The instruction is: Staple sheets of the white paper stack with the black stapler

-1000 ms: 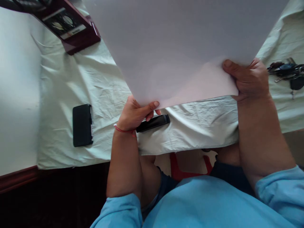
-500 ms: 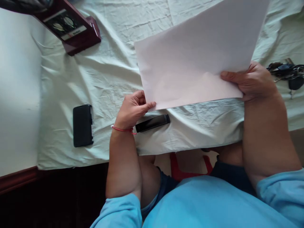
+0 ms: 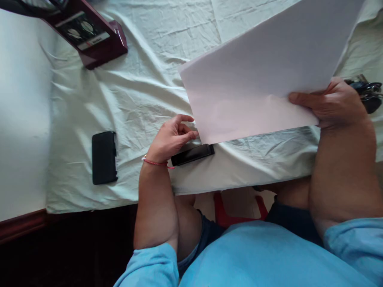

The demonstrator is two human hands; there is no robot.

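A large white sheet of paper is held above the table covered by a pale cloth. My right hand pinches the sheet's near right corner, thumb on top. My left hand, with a red thread at the wrist, is beside the sheet's near left corner with fingers apart and the fingertips close to the edge, gripping nothing. A slim black device lies on the cloth just below my left hand.
A black phone lies at the left on the cloth. A dark red box stands at the far left. A bunch of keys lies at the right behind my right hand. The table's front edge runs close to my knees.
The sheet dropped away from the camera and shifted right. My left hand let go of its near left corner and opened. My right hand moved right with the sheet.
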